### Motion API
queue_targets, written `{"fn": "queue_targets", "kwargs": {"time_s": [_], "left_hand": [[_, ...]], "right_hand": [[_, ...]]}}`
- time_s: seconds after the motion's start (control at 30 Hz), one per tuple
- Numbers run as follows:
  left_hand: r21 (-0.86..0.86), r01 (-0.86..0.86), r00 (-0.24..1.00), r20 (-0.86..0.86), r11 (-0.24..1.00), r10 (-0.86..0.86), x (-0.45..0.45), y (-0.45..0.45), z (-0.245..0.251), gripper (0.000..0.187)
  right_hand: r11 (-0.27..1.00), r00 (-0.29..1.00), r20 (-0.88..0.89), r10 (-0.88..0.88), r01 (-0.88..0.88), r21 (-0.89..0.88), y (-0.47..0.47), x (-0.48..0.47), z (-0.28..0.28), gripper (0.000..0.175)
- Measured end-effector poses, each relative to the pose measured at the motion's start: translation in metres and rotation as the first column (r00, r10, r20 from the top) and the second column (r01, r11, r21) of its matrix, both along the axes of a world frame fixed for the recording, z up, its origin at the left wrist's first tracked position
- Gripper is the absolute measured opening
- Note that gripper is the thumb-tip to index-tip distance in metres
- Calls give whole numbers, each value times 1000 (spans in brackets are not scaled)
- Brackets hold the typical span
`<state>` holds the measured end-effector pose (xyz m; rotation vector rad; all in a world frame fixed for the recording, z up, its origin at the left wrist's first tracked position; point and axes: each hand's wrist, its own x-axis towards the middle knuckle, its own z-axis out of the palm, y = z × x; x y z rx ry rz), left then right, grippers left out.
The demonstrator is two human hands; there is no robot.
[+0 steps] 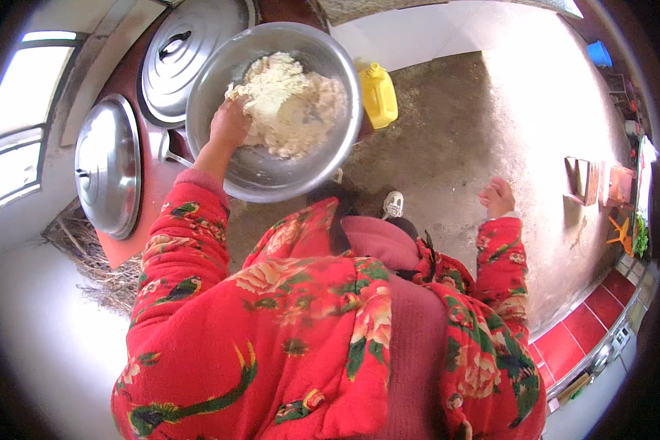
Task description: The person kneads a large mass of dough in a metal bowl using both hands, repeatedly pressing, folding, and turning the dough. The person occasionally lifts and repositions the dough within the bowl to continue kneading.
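Note:
A wide metal basin stands in front of me on the left. Inside it lies a rough, shaggy mass of pale dough, with wetter, looser dough across the basin's floor. My left hand reaches over the near left rim, its fingers closed on the left edge of the dough; the fingertips are partly hidden. Off to the right, well away from the basin, my right hand hangs in the air with fingers loosely bent and nothing in it. Both arms wear red floral padded sleeves.
Two metal pot lids, a large one and a domed one, sit left of the basin on a red stove top. A utensil handle pokes out between. A yellow jug is beside the basin. Dry twigs lie lower left.

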<state>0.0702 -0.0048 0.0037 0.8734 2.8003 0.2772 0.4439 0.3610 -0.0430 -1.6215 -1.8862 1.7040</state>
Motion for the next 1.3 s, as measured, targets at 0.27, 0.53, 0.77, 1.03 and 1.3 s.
{"fn": "queue_targets", "kwargs": {"time_s": [0.27,0.53,0.77,1.03,1.3], "left_hand": [[-184,168,985,57,969,-160,-45,-9,-15,38],[-373,300,954,106,878,-281,-36,6,-47,57],[-253,105,989,128,962,-74,-24,22,-23,44],[-115,97,989,122,989,-83,-20,26,36,45],[-45,51,987,-148,998,-57,-42,-5,52,43]], "right_hand": [[979,972,-205,111,-71,192,-154,-174,7,37],[839,957,77,279,-282,465,-192,-222,19,66],[803,963,57,265,-253,539,-193,-223,6,56],[797,959,-48,278,-203,569,-193,-226,5,53],[868,957,-118,265,-183,462,-192,-228,12,54]]}}
